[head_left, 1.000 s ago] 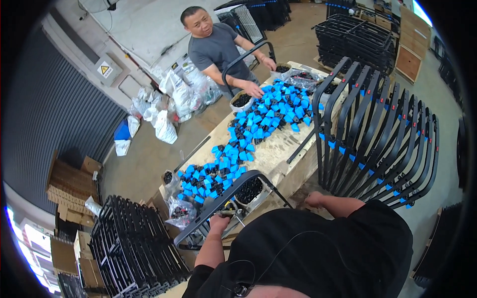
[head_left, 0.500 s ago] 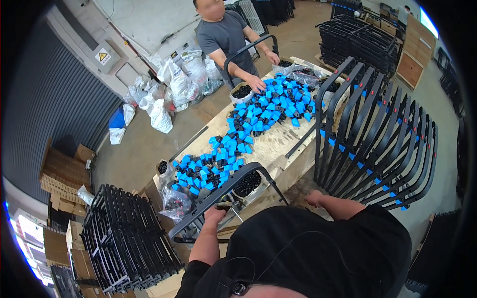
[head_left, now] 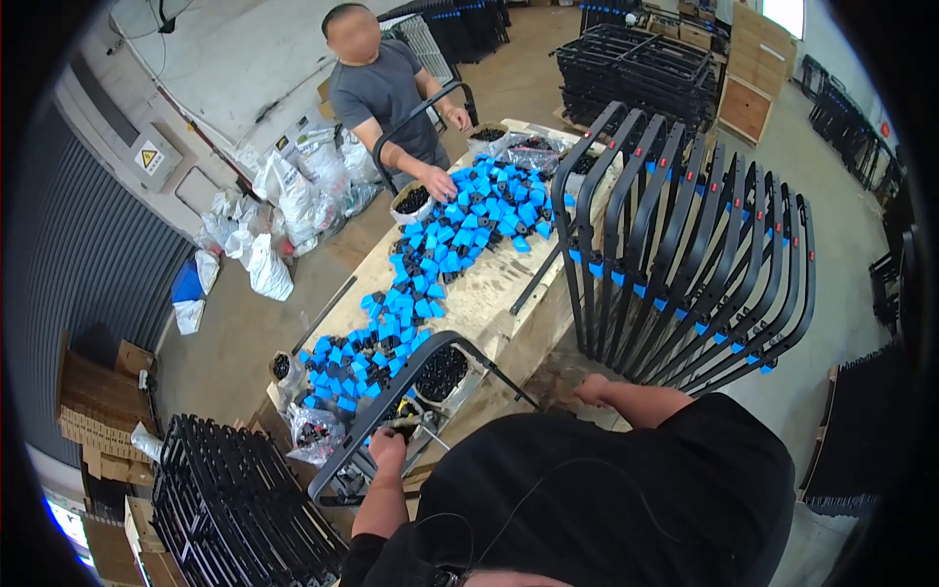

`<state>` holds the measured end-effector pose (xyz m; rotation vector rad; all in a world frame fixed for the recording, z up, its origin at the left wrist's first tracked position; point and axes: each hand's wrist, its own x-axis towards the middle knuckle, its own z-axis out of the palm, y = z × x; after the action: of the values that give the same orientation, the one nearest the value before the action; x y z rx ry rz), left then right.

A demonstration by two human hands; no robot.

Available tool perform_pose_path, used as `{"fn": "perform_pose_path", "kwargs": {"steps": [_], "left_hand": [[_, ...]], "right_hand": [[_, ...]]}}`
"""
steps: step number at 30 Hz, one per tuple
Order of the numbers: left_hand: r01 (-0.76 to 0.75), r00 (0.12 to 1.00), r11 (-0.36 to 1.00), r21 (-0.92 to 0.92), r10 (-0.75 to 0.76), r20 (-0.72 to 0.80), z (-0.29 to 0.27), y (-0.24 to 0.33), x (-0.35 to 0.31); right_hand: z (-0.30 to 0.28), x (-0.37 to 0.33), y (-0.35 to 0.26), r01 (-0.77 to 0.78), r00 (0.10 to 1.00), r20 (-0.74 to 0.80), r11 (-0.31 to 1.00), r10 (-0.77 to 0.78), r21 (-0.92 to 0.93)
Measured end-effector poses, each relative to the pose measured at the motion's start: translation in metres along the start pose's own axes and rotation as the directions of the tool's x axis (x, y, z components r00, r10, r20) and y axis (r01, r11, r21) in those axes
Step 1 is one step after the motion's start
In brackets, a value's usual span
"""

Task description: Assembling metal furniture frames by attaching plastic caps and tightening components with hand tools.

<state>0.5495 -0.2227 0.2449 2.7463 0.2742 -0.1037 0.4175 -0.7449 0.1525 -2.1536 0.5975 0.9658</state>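
Observation:
A black U-shaped tube frame [head_left: 421, 370] leans over the near edge of the worktable in front of me. My left hand [head_left: 388, 447] is closed inside its left part, beside a thin metal rod [head_left: 435, 437]; what the fingers hold is hidden. To the right of the frame's lower right end, my right hand [head_left: 592, 389] is held low with curled fingers. Anything in it is too small to make out. Blue-and-black plastic pieces [head_left: 469, 230] lie heaped along the table. A tub of small black parts [head_left: 442, 375] shows through the frame.
Several finished-looking black frames with blue pieces [head_left: 699, 254] stand in a row on the right. Stacked black frames [head_left: 230, 479] fill the lower left. Across the table [head_left: 479, 293], a person [head_left: 383, 98] reaches into the heap beside another frame [head_left: 425, 112]. White sacks [head_left: 293, 201] lie behind.
The whole view has shifted, so most things sit further left in it. My left hand stays at the frame, and my right hand keeps about the same place beside it.

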Motion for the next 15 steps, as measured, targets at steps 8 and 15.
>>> {"fn": "perform_pose_path", "kwargs": {"steps": [8,15], "left_hand": [[0.092,0.983,0.996,0.013,-0.092,0.157,0.001,0.009,0.005],[0.033,0.961,0.999,0.001,-0.032,0.274,-0.007,0.005,0.009]], "right_hand": [[0.007,-0.011,-0.013,0.085,0.995,0.043,0.996,-0.086,0.036],[-0.003,-0.029,-0.036,-0.004,0.999,0.042,0.985,-0.003,0.173]]}}
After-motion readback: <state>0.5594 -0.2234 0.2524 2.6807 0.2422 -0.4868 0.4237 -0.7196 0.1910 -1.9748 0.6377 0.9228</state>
